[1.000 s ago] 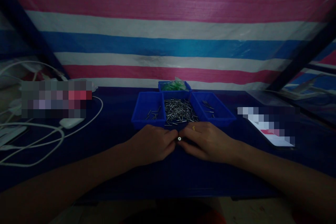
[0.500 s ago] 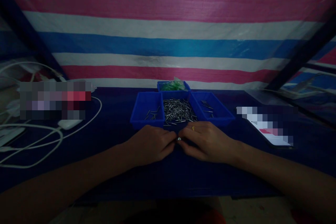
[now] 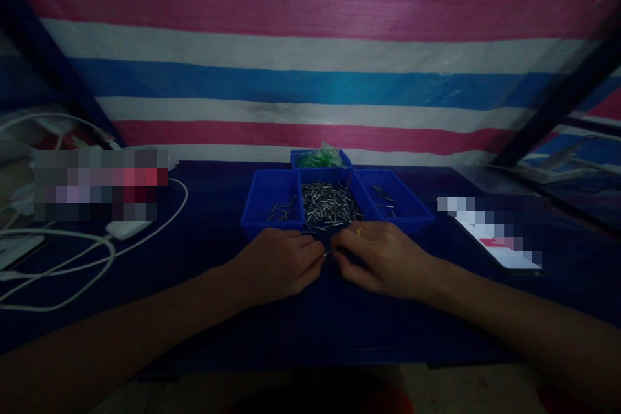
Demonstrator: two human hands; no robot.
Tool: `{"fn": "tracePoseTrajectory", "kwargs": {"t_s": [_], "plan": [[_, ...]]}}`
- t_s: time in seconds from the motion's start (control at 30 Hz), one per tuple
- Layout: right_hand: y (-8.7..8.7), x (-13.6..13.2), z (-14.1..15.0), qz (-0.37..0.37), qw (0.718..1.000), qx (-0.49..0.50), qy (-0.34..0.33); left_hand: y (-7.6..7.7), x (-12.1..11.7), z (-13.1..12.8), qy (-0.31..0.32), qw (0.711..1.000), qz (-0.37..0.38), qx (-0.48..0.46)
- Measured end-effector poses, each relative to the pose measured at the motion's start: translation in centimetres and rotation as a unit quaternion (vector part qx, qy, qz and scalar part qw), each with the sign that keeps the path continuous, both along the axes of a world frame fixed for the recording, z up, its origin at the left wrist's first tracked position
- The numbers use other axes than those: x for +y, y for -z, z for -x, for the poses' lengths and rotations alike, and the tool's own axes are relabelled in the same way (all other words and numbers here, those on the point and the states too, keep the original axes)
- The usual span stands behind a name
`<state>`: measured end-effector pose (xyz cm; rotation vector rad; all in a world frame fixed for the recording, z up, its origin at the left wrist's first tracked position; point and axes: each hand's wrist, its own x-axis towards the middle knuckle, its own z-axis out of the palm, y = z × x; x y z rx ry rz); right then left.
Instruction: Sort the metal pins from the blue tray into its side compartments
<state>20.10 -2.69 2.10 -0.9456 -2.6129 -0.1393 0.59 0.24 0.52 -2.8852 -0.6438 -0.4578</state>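
White cables (image 3: 92, 252) far left; my left hand (image 3: 279, 265) meets my right hand (image 3: 383, 259) on the surface, fingers pinching one small pin (image 3: 328, 251) between them. Beyond, the middle tray (image 3: 327, 207) is heaped with pins (side trays nearly bare), so plenty remains.
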Motion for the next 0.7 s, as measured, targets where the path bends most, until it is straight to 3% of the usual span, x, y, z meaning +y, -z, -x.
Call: {"fn": "tracePoseTrajectory", "kwargs": {"t_s": [0.13, 0.47, 0.7], "plan": [[-0.01, 0.06, -0.16, 0.001, 1.0, -0.001, 0.02, 0.02, 0.12, 0.13, -0.017, 0.999, -0.047, 0.002], [0.13, 0.33, -0.26, 0.013, 0.998, -0.035, 0.046, -0.18, -0.2, 0.12, -0.017, 0.997, -0.07, -0.023], [0.52, 0.36, -0.06, 0.03, 0.997, -0.075, 0.006, -0.57, -0.64, 0.12, -0.002, 0.994, -0.098, -0.044]]}}
